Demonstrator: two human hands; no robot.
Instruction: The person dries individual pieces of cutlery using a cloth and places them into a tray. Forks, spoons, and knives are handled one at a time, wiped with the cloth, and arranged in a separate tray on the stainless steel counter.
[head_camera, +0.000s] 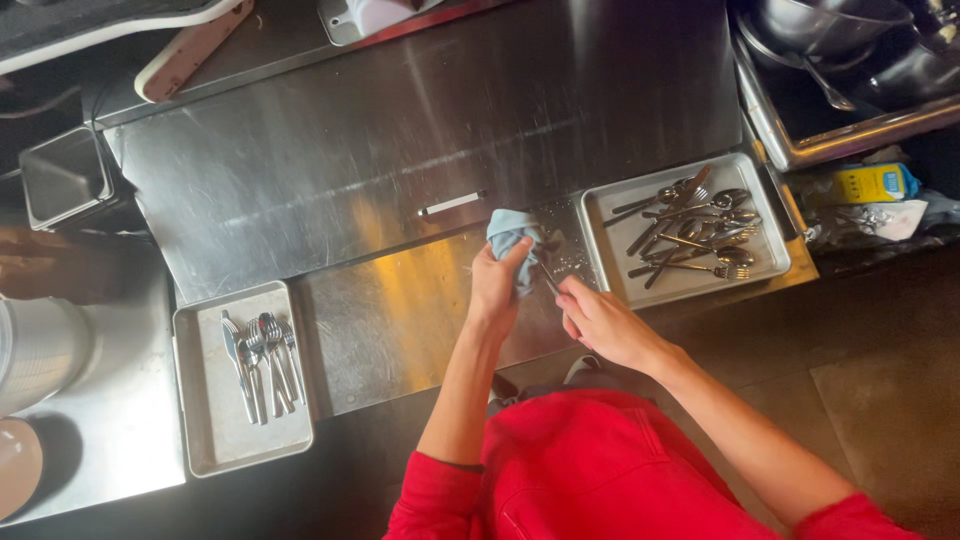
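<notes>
My left hand (497, 283) grips a light blue cloth (510, 235) over the steel counter (400, 150). One end of a piece of cutlery (548, 278) is wrapped in that cloth, and my right hand (598, 322) holds its other end. Just right of my hands sits a metal tray (607, 262) with a loose heap of several forks, spoons and knives (695, 225). Another metal tray (215, 430) at the left holds several pieces of cutlery (260, 365) laid side by side.
A small white stick-like item (452, 203) lies mid-counter. A square steel container (62, 175) stands at the left edge, with white round vessels (35, 350) below it. A sink with bowls and a ladle (840, 70) is at the top right, a yellow sponge pack (870, 183) beneath it.
</notes>
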